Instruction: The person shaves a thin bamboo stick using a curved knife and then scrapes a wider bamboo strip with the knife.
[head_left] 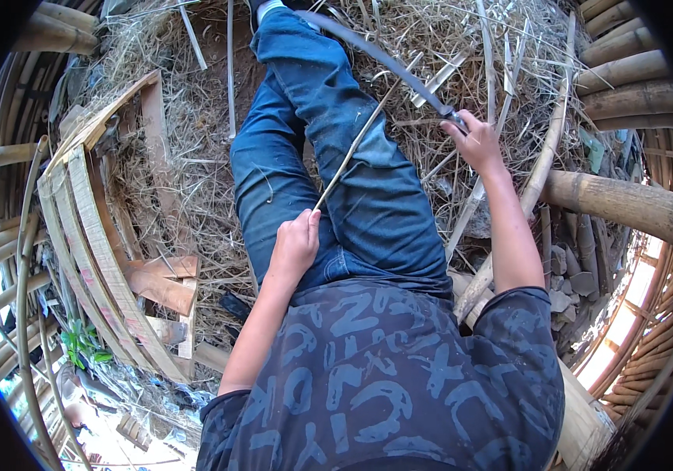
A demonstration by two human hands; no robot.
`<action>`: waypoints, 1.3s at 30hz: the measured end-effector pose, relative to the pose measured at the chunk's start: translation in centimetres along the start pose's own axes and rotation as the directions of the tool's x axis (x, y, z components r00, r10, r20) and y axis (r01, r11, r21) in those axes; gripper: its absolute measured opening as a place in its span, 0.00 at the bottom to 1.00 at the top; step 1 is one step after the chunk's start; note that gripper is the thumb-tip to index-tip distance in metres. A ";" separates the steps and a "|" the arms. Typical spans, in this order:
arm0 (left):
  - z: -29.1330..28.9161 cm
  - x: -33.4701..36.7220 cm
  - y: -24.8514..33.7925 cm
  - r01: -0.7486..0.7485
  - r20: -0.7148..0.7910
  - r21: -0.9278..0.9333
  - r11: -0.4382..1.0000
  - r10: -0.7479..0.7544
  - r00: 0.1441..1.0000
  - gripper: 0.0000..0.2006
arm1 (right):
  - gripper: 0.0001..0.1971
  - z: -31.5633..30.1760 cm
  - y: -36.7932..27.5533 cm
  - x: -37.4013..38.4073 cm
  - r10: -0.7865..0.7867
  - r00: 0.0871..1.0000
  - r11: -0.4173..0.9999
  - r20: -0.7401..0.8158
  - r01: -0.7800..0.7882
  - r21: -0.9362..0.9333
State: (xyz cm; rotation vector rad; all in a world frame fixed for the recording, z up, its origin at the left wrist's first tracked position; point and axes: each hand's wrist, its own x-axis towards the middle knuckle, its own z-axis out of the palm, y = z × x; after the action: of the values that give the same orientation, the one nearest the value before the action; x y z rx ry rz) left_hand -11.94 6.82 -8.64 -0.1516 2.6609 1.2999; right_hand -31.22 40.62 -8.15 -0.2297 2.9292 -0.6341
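My left hand is closed around the lower end of a thin bamboo strip. The strip slants up and to the right across my jeans, its far end over the straw. In my right hand, out to the right, is the dark handle of a long, slightly curved knife. Its blade reaches up and left past the far end of the strip toward my foot. In this view the blade and the strip lie close together near the strip's far end; whether they touch I cannot tell.
Straw and bamboo shavings litter the ground around my outstretched legs. To the left stands a slatted wooden crate. Thick bamboo poles jut in from the right, with broken stones below them. Bamboo walling curves along both sides.
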 end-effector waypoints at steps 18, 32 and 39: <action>-1.4 1.3 -0.9 0.229 0.265 -0.164 0.959 -0.181 0.947 0.21 | 0.22 1.5 -6.6 -4.2 0.046 0.999 0.958 -0.002 -0.043 0.285; -0.4 0.3 0.1 0.042 0.043 -0.036 0.998 -0.040 0.998 0.17 | 0.28 2.0 -4.2 -0.2 -0.014 0.992 0.999 0.123 0.020 -0.043; -0.1 0.1 -0.6 0.001 0.021 -0.030 1.000 0.000 1.000 0.16 | 0.33 -1.0 3.2 1.7 0.283 0.959 0.955 -0.027 -0.279 0.097</action>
State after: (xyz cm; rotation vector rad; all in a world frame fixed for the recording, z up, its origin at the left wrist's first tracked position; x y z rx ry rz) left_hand -11.91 6.38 -9.08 -0.1412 2.6244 1.3344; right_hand -33.46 43.62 -8.80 0.2100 2.8809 -0.7313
